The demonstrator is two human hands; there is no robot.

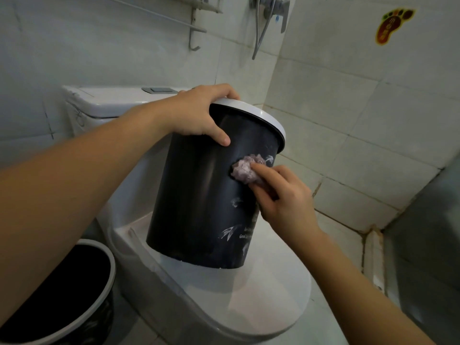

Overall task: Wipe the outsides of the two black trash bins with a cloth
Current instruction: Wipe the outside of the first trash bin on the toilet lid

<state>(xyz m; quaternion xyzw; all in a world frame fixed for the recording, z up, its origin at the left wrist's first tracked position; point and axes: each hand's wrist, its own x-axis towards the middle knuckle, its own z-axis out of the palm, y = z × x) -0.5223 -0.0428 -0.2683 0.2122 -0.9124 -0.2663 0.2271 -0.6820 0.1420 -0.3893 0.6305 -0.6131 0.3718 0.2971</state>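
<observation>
Two bins: one black trash bin [199, 195] stood tilted on the closed toilet lid [261, 295] at frame centre; the second black bin [74, 295] sat on the floor at lower left, partly behind the left forearm.
Cloth: a small crumpled purple-grey wad [245, 169] lay pressed against the tilted bin's upper side wall, just below the white rim [258, 114].
Right hand: the right hand [283, 195] pinched the wad, fingers curled round it.
Left hand: the left hand [201, 113] gripped the rim, fingers hooked over the top, thumb flat on the wall.
Risk: only the bin's base edge appeared to bear on the smooth lid, so a hard sideways wipe could probably skid it off.
Surroundings: cistern [104, 103] behind, tiled wall, shower hose [261, 33] at upper centre.
</observation>
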